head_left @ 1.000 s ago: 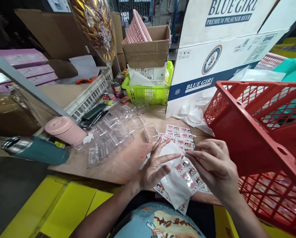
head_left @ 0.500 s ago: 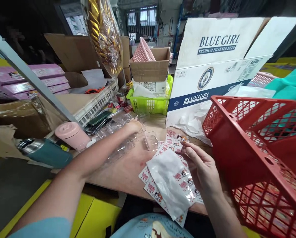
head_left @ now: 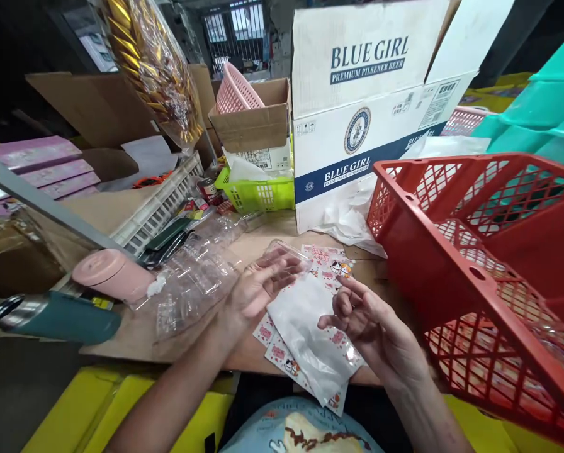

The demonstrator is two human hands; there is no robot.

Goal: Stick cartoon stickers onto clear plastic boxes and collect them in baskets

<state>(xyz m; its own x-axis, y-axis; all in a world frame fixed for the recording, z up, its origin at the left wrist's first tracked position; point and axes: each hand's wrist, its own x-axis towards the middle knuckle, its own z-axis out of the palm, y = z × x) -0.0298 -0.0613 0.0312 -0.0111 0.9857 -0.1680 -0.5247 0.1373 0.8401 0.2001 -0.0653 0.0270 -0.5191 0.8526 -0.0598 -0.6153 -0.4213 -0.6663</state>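
My left hand (head_left: 256,286) is above the middle of the table, its fingers around a clear plastic box (head_left: 289,253); the transparent edges are partly blurred. My right hand (head_left: 369,324) hovers to the right with fingers bent and apart, nothing visible in them. Between the hands lies a white sheet or bag (head_left: 305,333), with a soft, wrinkled surface. It rests on several printed sheets (head_left: 282,355) with cartoon cats and pink lettering. More clear plastic boxes (head_left: 192,283) are gathered left of my left hand.
A red crate (head_left: 433,270) stands close on my right. Behind are a white beer carton (head_left: 333,138), a lime-green basket (head_left: 263,192) and crumpled white paper (head_left: 345,220). A pink cup (head_left: 112,274) and a teal bottle (head_left: 69,318) are at the left.
My left hand has come back from the clear plastic pieces toward me, now with a clear box at its fingers. My right hand's fingers have spread. The view has turned slightly right.
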